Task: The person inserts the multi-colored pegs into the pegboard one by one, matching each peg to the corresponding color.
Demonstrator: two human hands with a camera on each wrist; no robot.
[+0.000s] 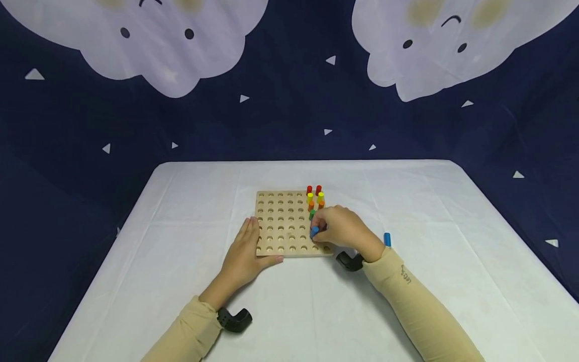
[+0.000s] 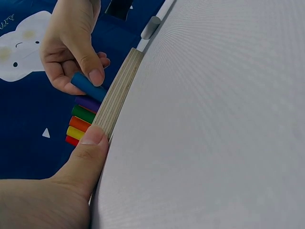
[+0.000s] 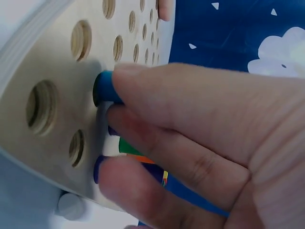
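A square wooden peg board (image 1: 275, 234) lies on the table, its right-hand columns bearing red, yellow, orange and green pegs (image 1: 312, 215). Purple pegs (image 2: 86, 103) also show in the left wrist view. My right hand (image 1: 346, 229) pinches a blue peg (image 1: 314, 231) between thumb and finger; in the right wrist view its end meets the board at a hole, and how deep it sits cannot be told. My left hand (image 1: 242, 254) rests along the board's left edge with fingers extended, its thumb (image 2: 93, 136) against the front edge.
Another blue peg (image 1: 387, 239) is on the white-covered table (image 1: 181, 261) right of the board, partly hidden by my right wrist. A small grey cylinder (image 3: 70, 206) shows beyond the board's edge in the right wrist view. A dark blue cloth (image 1: 289, 120) with clouds hangs behind.
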